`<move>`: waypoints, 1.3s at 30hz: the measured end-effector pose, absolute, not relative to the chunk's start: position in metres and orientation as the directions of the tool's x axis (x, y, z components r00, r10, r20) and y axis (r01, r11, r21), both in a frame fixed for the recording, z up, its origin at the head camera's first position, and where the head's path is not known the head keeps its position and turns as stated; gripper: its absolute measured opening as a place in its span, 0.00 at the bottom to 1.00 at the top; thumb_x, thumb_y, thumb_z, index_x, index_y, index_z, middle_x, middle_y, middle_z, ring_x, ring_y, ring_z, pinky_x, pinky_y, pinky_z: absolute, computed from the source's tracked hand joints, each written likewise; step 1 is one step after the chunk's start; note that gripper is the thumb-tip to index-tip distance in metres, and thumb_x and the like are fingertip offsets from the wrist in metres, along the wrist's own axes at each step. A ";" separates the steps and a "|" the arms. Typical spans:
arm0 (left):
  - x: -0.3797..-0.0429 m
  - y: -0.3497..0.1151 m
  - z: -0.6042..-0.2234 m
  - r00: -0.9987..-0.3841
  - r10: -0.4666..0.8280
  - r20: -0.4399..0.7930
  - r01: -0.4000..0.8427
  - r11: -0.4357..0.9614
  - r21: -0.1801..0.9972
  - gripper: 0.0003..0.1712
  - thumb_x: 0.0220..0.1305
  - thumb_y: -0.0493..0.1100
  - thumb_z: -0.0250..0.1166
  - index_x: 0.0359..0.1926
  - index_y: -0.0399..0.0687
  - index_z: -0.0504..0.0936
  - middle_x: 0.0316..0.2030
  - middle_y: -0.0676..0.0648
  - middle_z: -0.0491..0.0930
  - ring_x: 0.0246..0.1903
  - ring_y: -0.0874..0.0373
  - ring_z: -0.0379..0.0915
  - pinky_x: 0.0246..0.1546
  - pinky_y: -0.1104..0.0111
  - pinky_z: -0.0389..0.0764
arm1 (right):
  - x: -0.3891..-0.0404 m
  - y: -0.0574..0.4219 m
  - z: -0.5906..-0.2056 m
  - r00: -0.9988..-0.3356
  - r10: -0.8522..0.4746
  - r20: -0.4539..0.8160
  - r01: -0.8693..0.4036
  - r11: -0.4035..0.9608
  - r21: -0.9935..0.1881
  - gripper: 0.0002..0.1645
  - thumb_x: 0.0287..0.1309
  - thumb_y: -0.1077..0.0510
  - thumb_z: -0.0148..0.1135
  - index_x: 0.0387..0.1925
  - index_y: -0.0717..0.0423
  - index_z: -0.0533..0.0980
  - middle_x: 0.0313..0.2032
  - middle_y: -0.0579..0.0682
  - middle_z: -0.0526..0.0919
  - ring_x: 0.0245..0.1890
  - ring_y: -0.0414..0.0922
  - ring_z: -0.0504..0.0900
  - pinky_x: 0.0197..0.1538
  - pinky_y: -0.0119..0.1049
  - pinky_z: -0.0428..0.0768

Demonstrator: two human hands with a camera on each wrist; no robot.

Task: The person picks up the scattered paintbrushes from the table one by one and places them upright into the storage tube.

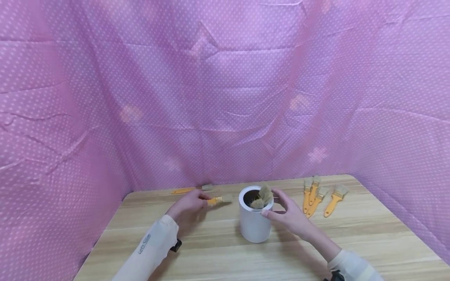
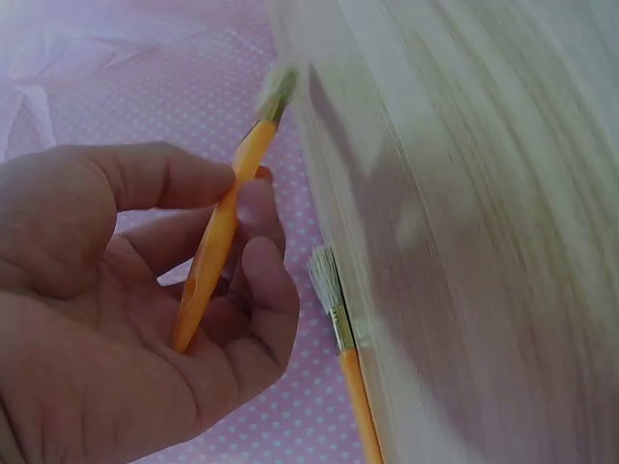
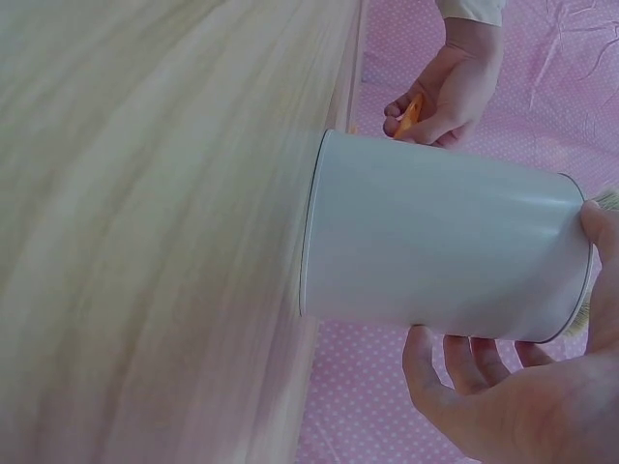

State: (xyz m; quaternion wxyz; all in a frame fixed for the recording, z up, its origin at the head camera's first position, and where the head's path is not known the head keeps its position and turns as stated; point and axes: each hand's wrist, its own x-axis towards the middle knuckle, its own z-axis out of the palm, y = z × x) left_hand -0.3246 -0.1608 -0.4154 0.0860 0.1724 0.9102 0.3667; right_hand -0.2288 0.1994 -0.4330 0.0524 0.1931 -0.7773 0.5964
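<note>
My left hand (image 1: 190, 202) pinches an orange-handled brush (image 1: 218, 200) at 10 o'clock from the white canister (image 1: 254, 226). My right hand (image 1: 292, 219) grips the canister's 3 o'clock side, bristles (image 1: 265, 194) poking from its mouth.

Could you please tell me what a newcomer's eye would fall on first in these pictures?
Probably the pink dotted cloth, which fills most of the head view behind the wood-grained table. Next, perhaps, the white canister standing upright on that table, with bristles showing at its mouth and the right hand at its rim. To its left, the left hand holds an orange-handled brush; four more brushes lie to the right.
</note>
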 end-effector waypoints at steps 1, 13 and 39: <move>-0.324 -0.161 -0.416 -0.929 0.369 -0.025 0.242 0.657 0.714 0.17 0.67 0.34 0.60 0.54 0.41 0.86 0.54 0.46 0.81 0.47 0.54 0.72 0.55 0.54 0.74 | -0.229 0.199 -0.433 -0.920 -0.239 0.312 -0.363 0.212 -0.907 0.46 0.58 0.53 0.76 0.73 0.49 0.63 0.66 0.57 0.71 0.67 0.59 0.68 0.61 0.52 0.76; -0.317 -0.155 -0.404 -0.927 0.374 -0.008 0.132 0.347 0.929 0.20 0.72 0.40 0.58 0.62 0.42 0.80 0.52 0.44 0.78 0.54 0.45 0.70 0.57 0.49 0.69 | -0.229 0.198 -0.434 -0.923 -0.230 0.309 -0.360 0.227 -0.905 0.46 0.58 0.51 0.76 0.73 0.47 0.63 0.66 0.56 0.72 0.67 0.58 0.69 0.60 0.50 0.77; -0.260 -0.080 -0.321 -0.892 0.322 0.318 0.374 0.129 0.918 0.15 0.63 0.34 0.73 0.49 0.37 0.83 0.43 0.44 0.83 0.45 0.50 0.80 0.49 0.61 0.81 | -0.231 0.197 -0.431 -0.920 -0.229 0.318 -0.367 0.218 -0.904 0.46 0.57 0.53 0.76 0.73 0.49 0.63 0.65 0.55 0.72 0.66 0.58 0.69 0.60 0.51 0.77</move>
